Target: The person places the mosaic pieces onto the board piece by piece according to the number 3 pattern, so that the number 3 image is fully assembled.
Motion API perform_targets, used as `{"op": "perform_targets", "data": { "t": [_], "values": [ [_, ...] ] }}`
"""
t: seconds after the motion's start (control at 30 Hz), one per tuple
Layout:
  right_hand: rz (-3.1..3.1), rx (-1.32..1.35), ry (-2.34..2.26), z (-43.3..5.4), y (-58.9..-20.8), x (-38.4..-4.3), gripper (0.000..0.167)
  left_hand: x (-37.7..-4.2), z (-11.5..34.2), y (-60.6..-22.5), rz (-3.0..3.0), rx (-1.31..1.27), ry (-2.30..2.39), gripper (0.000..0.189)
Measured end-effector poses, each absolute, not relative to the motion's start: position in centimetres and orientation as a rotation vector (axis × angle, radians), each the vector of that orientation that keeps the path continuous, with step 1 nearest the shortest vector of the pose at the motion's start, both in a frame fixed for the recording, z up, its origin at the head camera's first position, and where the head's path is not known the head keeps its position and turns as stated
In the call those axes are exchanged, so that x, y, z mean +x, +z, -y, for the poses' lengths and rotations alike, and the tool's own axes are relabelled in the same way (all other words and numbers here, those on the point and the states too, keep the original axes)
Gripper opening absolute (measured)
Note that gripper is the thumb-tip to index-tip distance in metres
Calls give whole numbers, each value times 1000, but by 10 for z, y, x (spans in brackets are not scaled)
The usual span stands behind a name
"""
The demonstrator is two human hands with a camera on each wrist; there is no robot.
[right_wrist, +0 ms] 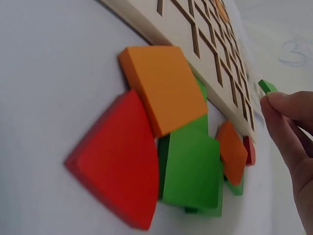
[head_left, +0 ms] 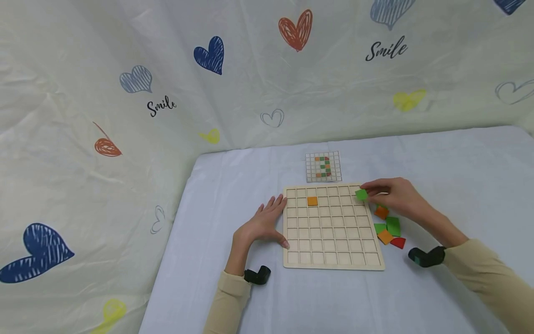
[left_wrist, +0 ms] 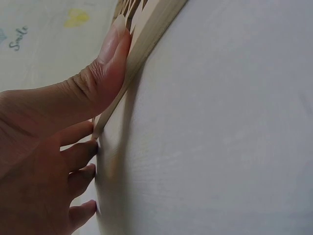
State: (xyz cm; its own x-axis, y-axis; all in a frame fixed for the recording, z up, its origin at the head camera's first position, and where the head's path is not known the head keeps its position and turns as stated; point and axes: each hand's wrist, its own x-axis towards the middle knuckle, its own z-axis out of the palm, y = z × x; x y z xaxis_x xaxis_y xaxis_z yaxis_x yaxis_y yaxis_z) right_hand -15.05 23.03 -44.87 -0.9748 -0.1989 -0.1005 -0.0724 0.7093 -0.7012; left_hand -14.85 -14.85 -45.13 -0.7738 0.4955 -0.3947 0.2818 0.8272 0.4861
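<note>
A wooden grid board [head_left: 333, 234] lies on the table, with one orange square tile [head_left: 312, 201] set in a cell of its second row. My left hand [head_left: 263, 223] rests at the board's left edge, fingers spread and fairly straight; in the left wrist view the thumb [left_wrist: 110, 54] presses on the rim. Between thumb and fingertips my right hand [head_left: 394, 197] pinches a green tile [head_left: 361, 195] over the board's upper right corner. That same green tile [right_wrist: 267, 86] shows edge-on in the right wrist view.
Loose tiles lie right of the board: a red quarter-round tile [right_wrist: 120, 161], an orange tile [right_wrist: 166, 88], a green tile [right_wrist: 190, 169] and several others, some overlapping. Behind the board is a pattern card [head_left: 323, 167] with a coloured figure on a grid. A heart-printed cloth [head_left: 250, 83] hangs behind.
</note>
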Motion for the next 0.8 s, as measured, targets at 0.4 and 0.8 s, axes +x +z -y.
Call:
{"op": "perform_targets", "data": {
  "t": [0.4, 0.8],
  "values": [
    [-2738, -299, -1132, -211, -445, -156, 41, -149, 148, -451, -2483, 573, 574, 133],
    [-2746, -392, -1100, -190, -446, -160, 34, -148, 148, -450, -2490, 570, 568, 132]
  ]
}}
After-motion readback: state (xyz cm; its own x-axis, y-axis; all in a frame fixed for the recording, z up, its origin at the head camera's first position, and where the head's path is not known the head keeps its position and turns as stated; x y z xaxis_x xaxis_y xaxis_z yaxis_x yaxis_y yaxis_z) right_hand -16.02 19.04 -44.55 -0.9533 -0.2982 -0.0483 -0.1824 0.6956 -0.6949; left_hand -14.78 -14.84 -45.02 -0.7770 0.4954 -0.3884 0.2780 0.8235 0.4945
